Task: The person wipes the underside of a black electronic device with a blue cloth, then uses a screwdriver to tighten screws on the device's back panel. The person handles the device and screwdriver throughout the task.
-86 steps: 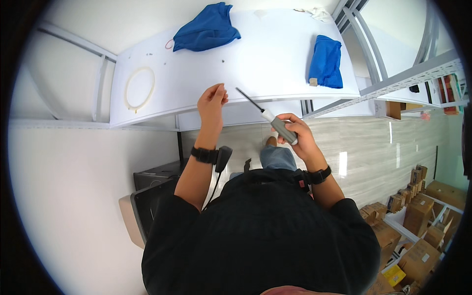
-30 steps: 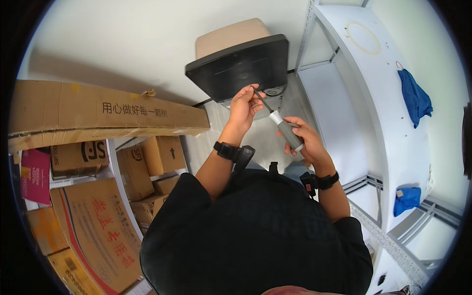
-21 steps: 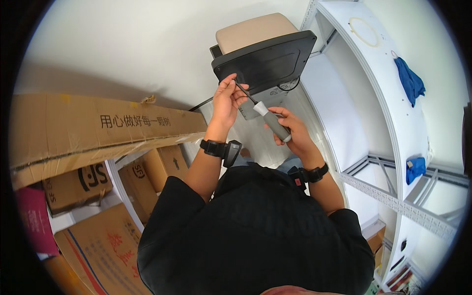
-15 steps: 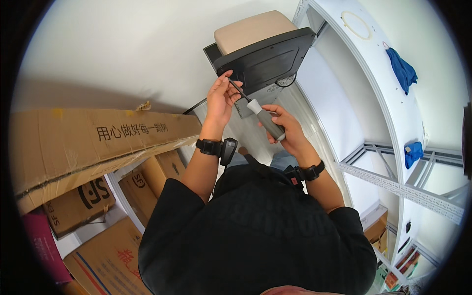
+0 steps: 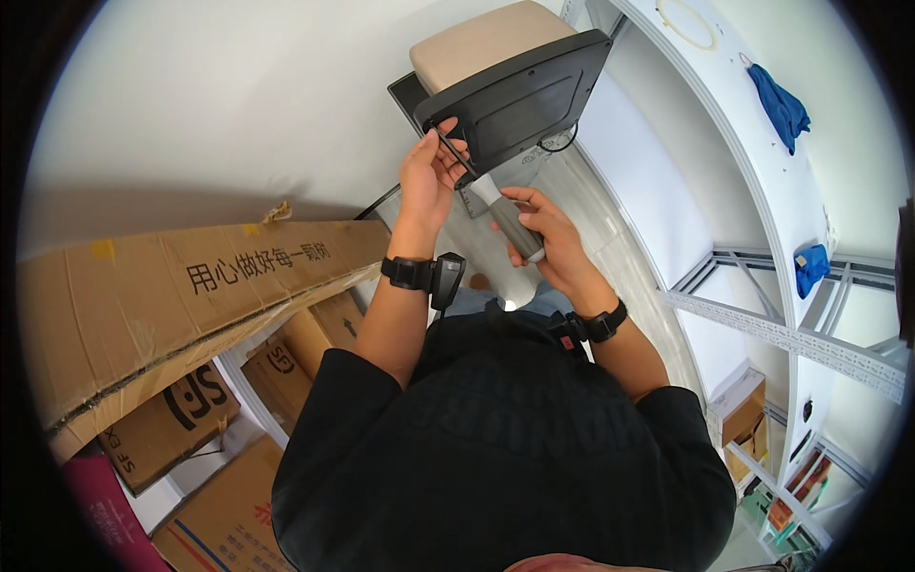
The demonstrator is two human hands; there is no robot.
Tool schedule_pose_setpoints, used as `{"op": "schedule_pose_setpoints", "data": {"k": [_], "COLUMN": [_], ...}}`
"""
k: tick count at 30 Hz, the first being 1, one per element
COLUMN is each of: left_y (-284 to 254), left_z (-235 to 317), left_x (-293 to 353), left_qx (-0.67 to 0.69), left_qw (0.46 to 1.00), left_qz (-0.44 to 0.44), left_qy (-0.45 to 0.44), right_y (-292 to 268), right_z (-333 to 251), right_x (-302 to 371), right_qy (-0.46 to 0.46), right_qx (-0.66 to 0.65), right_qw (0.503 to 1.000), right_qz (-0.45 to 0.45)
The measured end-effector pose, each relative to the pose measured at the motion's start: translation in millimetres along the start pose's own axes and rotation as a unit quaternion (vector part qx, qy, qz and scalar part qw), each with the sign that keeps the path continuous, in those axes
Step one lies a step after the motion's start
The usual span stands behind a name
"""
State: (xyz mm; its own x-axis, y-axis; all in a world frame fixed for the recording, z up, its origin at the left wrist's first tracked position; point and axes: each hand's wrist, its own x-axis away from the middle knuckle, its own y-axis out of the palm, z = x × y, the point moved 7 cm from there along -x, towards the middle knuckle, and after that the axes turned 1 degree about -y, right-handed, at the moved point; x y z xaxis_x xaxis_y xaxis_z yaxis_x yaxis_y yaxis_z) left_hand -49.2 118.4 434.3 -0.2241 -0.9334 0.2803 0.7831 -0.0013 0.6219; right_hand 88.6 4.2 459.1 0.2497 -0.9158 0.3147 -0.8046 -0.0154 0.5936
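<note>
My right hand (image 5: pixel 560 246) is wrapped round the thick grey handle of a screwdriver (image 5: pixel 515 227). The screwdriver's dark shaft slants up and left to the near left corner of a black plastic panel (image 5: pixel 534 100). Close to that corner, the fingers of my left hand (image 5: pixel 429 186) are closed about the shaft. The tip is hard to make out between the fingers and the panel. Behind the panel is a tan padded cushion (image 5: pixel 481 46), and a black cable (image 5: pixel 562 145) loops out under its lower edge.
A long cardboard box (image 5: pixel 143 296) lies at my left, with more cartons (image 5: pixel 176 424) below it. White metal shelving (image 5: pixel 791 329) curves along the right, with blue cloths (image 5: pixel 780 105) hanging on it. A pale wall (image 5: pixel 238 105) stands behind the panel.
The screwdriver and both hands sit slightly higher and further left in view, with the shaft's far end at the panel's corner. The surroundings have shifted a little as the view moved.
</note>
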Motion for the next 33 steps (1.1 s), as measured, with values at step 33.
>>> {"op": "schedule_pose_setpoints", "data": {"k": [33], "left_y": [1.5], "left_z": [-3.3], "left_x": [-2.7], "left_qx": [0.009], "left_qw": [1.000], "left_qz": [0.030], "left_qy": [-0.001], "right_y": [3.3], "right_z": [4.4], "right_x": [-4.5], "right_qy": [0.014], "right_qx": [-0.071], "right_qw": [0.997], "right_qz": [0.011]}}
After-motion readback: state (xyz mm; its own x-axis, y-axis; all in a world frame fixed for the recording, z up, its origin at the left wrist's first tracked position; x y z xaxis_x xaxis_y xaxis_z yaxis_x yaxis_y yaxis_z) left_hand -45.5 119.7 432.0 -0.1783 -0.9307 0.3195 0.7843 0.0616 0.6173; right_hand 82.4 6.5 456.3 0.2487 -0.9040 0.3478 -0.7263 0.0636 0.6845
